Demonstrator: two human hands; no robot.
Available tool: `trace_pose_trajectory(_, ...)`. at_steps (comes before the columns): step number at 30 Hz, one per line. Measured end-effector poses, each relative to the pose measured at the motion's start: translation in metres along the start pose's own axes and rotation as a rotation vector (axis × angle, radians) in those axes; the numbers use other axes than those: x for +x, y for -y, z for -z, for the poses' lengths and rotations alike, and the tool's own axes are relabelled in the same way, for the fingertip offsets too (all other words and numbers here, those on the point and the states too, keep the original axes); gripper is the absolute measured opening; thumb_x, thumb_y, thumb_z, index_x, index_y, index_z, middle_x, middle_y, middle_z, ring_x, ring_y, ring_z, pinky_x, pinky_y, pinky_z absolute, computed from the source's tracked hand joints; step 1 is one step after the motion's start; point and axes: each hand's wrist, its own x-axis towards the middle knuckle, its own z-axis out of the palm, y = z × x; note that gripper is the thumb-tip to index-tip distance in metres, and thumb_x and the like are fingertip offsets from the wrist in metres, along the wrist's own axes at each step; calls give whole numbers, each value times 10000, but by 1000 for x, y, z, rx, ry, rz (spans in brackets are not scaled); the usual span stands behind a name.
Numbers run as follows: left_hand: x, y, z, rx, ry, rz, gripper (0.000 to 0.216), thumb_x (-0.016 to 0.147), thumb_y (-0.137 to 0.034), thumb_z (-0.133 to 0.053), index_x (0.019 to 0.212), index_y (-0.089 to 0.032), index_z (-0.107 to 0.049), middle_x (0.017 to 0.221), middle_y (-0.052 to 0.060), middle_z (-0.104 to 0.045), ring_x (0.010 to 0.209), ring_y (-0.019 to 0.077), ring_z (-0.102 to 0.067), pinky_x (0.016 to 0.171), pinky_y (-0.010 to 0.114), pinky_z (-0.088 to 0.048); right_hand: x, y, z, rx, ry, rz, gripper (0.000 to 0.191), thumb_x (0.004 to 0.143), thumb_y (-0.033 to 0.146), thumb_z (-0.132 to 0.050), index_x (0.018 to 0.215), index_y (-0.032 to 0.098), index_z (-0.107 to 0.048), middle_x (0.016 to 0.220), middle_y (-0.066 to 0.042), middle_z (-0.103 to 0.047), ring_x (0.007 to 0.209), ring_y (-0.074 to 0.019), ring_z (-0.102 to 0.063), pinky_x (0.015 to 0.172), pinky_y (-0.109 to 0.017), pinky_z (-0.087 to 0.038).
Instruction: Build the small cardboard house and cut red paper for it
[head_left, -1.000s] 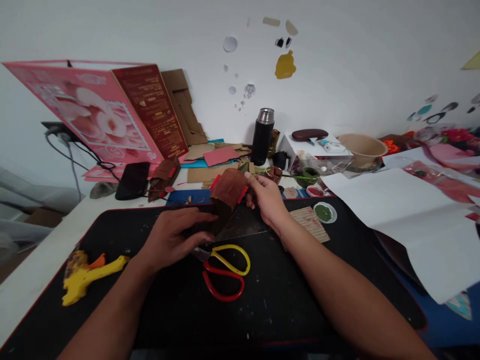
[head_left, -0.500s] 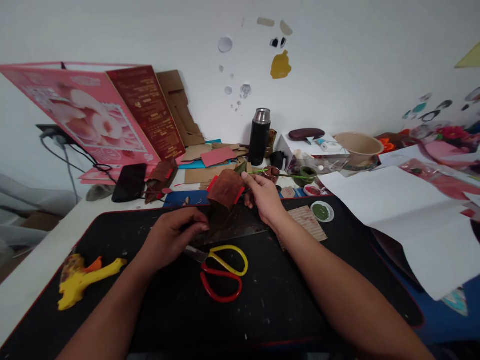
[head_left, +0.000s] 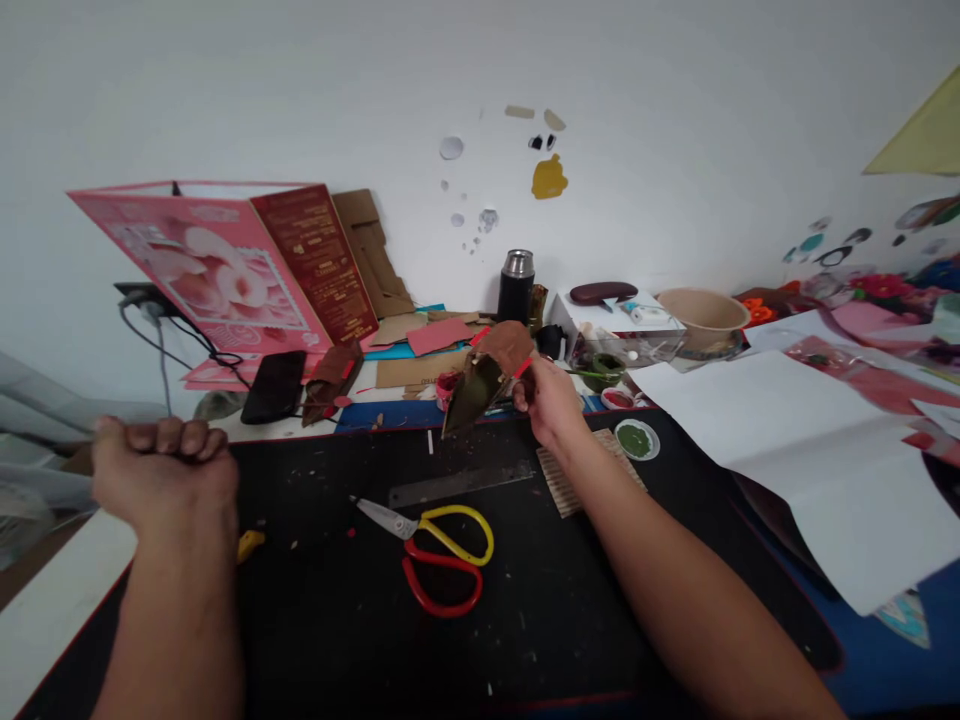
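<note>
My right hand (head_left: 553, 400) grips a small cardboard model boat (head_left: 484, 375) by its right side. It has an arched brown canopy, red strips along the edges and a dark green pointed end tilted down toward the mat. My left hand (head_left: 166, 465) is raised at the left edge of the mat, fingers curled; whatever it may hold is hidden. Below the boat a clear ruler (head_left: 461, 486) lies on the black mat (head_left: 360, 640). Scissors (head_left: 442, 550) with one yellow and one red handle lie partly open in front of it.
Behind the mat stand a black flask (head_left: 516, 292), a pink box (head_left: 217, 275), a phone (head_left: 274, 387) and a second brown model boat (head_left: 331, 382). A dish of green paint (head_left: 636, 440) sits on the right, near white paper (head_left: 817, 460). A yellow tool (head_left: 250, 544) shows beside my left forearm.
My left hand has moved from beside the boat to the far left and up. The boat in my right hand has turned, bringing its pointed green end into view. My head view has shifted slightly.
</note>
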Motion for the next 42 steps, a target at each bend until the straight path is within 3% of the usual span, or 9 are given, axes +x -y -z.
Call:
trace_pose_trajectory(3,-12,14,-6,139,110,-3,352,729,-260,-811,681,-182,-471,585,-79,-531,513,81,-487,471,190,-387,-3,-1,-2,-5,-11,-9,484,690,600,-847,701,199,-577,598,40,-613,362,-60,-433,308,-207,-259)
trace_pose_trajectory(6,-43,34,-20,276,475,82,470,697,-419,-902,1017,-173,-661,855,9,-704,698,144,-649,579,232,-500,-7,-6,-6,-32,3,-24,490,695,615,-840,717,196,-587,604,41,-609,363,-62,-445,304,-198,-258)
trace_pose_trajectory(11,-83,49,-23,446,1112,150,682,800,-594,-810,1344,-241,-600,1113,101,-703,855,223,-688,672,313,-553,-10,-16,-9,-55,35,0,508,699,641,-830,721,197,-585,579,54,-584,344,-62,-433,298,-195,-259)
trace_pose_trajectory(15,-93,56,-15,515,1303,270,1016,688,-488,-934,1551,-331,-421,1465,141,-563,1204,324,-634,957,412,-545,-11,-22,-10,-80,49,-10,500,714,644,-819,744,197,-595,572,61,-569,345,-69,-456,301,-193,-257)
trace_pose_trajectory(18,-101,60,-16,549,1325,352,1165,688,-438,-939,1628,-345,-257,1565,147,-483,1345,362,-550,1081,473,-478,-14,-25,-12,-93,50,-25,497,717,645,-816,759,199,-600,559,66,-558,344,-73,-459,303,-193,-251)
trace_pose_trajectory(22,-113,55,-28,651,1324,365,1033,713,-451,-901,1567,-247,-357,1285,134,-680,1052,318,-675,888,428,-556,-19,-25,-16,-107,68,-55,504,717,654,-811,775,198,-604,581,50,-594,346,-73,-461,306,-198,-257)
trace_pose_trajectory(27,-117,44,-37,747,1367,424,318,832,-483,-746,904,-188,-649,717,-10,-648,595,140,-537,562,253,-442,-21,-23,-18,-90,67,-39,519,702,660,-825,766,196,-602,598,50,-596,346,-63,-441,306,-198,-254)
trace_pose_trajectory(33,-100,41,-29,762,1319,315,442,899,-590,-618,716,-188,-628,554,-40,-485,499,108,-386,482,230,-295,-18,-14,-15,-51,47,-17,493,727,619,-830,733,199,-571,616,51,-583,370,-57,-433,320,-199,-261)
trace_pose_trajectory(42,-40,13,-14,215,674,144,252,829,-410,-765,794,-175,-679,429,-85,-388,375,74,-278,390,201,-253,-3,7,-1,-10,-43,16,487,683,578,-857,697,205,-544,569,58,-561,390,-60,-422,330,-206,-240)
